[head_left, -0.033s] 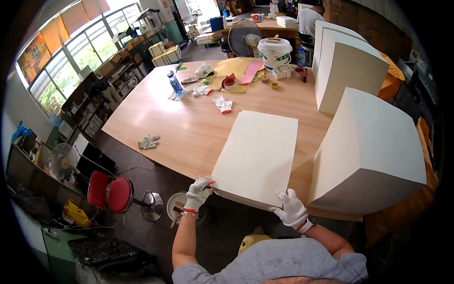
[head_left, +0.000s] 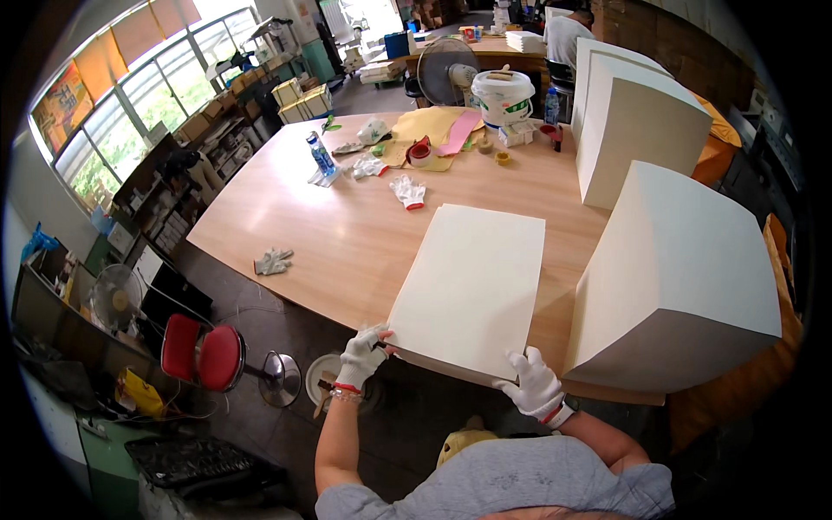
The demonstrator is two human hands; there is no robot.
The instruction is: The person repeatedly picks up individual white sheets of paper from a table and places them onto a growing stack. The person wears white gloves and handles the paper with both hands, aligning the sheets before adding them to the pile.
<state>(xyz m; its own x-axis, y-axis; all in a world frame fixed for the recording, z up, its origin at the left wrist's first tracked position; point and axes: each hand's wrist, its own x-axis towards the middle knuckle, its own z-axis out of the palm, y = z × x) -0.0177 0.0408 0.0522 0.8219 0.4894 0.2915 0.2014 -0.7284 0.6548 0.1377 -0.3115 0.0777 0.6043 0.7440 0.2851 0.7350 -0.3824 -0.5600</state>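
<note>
In front of me a stack of large cream-white paper sheets lies on the wooden table, its near edge at the table's front edge. My left hand, in a white glove with bare fingertips, grips the stack's near left corner. Something small and dark shows by its fingers, too small to name. At the near right corner my right hand, in a white glove with a red cuff, holds the edge between thumb and fingers. The undersides of both grips are hidden. To the right rises a tall pile of the same sheets.
More tall paper piles stand at the back right. Loose gloves, a spray can, tape rolls and a white bucket lie or stand across the table. A red stool is at the left; a person sits far back.
</note>
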